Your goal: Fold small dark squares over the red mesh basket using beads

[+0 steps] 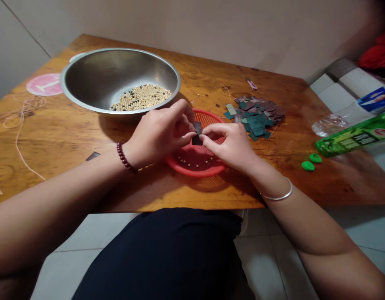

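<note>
Above a red plastic colander [195,170], my left hand [163,129] and my right hand [230,143] meet with their fingertips closed on a small dark flat piece [197,139]. Its material I cannot make out. The left fingers pinch it from the left and the right thumb and forefinger from the right. Several pale round beads or beans lie in the colander. Behind my left hand, a large steel bowl [86,79] holds many pale round ones with some dark ones among them.
A heap of dark green and brown-purple pieces [258,123] lies right of the colander. Farther right are a green bottle [358,133], two green caps [308,166] and a clear bottle [331,125]. Loose string [22,110] and a pink round disc [44,84] lie at left.
</note>
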The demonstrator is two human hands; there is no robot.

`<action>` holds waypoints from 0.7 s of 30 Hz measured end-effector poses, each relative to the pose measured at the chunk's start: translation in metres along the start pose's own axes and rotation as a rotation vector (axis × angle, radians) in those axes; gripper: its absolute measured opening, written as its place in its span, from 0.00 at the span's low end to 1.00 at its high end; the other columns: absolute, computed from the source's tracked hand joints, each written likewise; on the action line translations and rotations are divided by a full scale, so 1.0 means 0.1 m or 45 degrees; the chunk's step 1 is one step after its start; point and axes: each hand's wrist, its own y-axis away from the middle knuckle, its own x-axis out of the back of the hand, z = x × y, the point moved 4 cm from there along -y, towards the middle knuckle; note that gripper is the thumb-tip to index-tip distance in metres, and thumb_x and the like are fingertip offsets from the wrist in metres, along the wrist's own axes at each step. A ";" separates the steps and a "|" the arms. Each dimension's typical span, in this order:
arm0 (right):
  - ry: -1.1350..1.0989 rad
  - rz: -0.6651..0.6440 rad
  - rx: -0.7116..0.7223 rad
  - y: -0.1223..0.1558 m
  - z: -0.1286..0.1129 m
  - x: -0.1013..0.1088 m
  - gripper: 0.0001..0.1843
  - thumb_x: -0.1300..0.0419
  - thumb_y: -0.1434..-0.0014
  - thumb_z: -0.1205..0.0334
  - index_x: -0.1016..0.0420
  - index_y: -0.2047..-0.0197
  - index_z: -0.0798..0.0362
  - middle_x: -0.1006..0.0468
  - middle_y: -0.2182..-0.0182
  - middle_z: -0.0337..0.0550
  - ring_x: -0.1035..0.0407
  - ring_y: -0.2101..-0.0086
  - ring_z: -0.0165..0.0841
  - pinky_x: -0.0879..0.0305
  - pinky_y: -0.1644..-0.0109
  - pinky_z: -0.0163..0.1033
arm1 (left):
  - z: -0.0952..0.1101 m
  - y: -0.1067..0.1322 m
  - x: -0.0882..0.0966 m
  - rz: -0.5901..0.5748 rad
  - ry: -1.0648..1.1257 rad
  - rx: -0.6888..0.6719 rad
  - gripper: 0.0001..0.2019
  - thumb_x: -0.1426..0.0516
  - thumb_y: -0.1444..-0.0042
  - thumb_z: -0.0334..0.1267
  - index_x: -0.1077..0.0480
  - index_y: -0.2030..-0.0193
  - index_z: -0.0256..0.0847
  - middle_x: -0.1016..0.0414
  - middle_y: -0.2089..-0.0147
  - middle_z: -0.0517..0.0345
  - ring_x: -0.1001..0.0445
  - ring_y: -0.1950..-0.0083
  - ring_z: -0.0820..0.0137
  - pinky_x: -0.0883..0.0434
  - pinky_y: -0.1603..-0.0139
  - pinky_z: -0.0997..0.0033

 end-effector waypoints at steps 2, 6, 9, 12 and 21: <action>0.006 0.004 -0.004 0.00 0.00 0.00 0.10 0.44 0.44 0.62 0.22 0.66 0.55 0.22 0.69 0.43 0.30 0.69 0.32 0.38 0.65 0.34 | 0.01 0.00 -0.01 -0.014 0.009 -0.014 0.12 0.41 0.51 0.38 0.34 0.59 0.43 0.25 0.67 0.63 0.28 0.68 0.76 0.35 0.69 0.77; 0.016 -0.006 -0.013 -0.01 0.00 0.00 0.11 0.45 0.43 0.61 0.22 0.65 0.55 0.22 0.69 0.44 0.30 0.69 0.32 0.38 0.65 0.35 | 0.01 0.01 0.00 0.053 -0.012 -0.006 0.12 0.41 0.52 0.37 0.35 0.60 0.42 0.25 0.67 0.63 0.29 0.69 0.76 0.35 0.69 0.78; 0.047 -0.029 -0.008 0.00 -0.01 0.01 0.11 0.45 0.43 0.61 0.22 0.64 0.55 0.22 0.69 0.44 0.31 0.69 0.32 0.39 0.65 0.35 | 0.02 0.01 -0.01 0.024 -0.031 -0.023 0.10 0.41 0.51 0.37 0.34 0.60 0.41 0.25 0.67 0.62 0.29 0.69 0.76 0.36 0.70 0.78; 0.079 -0.057 -0.002 0.00 -0.01 0.02 0.11 0.45 0.43 0.61 0.22 0.64 0.55 0.22 0.70 0.44 0.31 0.70 0.32 0.39 0.65 0.35 | 0.03 0.00 -0.01 -0.048 -0.071 -0.052 0.08 0.42 0.50 0.38 0.32 0.62 0.41 0.26 0.69 0.61 0.30 0.70 0.76 0.38 0.72 0.77; 0.103 -0.079 0.014 0.00 -0.02 0.01 0.11 0.45 0.42 0.62 0.22 0.63 0.54 0.21 0.69 0.43 0.31 0.70 0.32 0.40 0.64 0.35 | 0.04 0.01 0.00 -0.027 -0.185 -0.086 0.05 0.46 0.47 0.37 0.30 0.67 0.42 0.27 0.70 0.61 0.32 0.71 0.76 0.40 0.71 0.76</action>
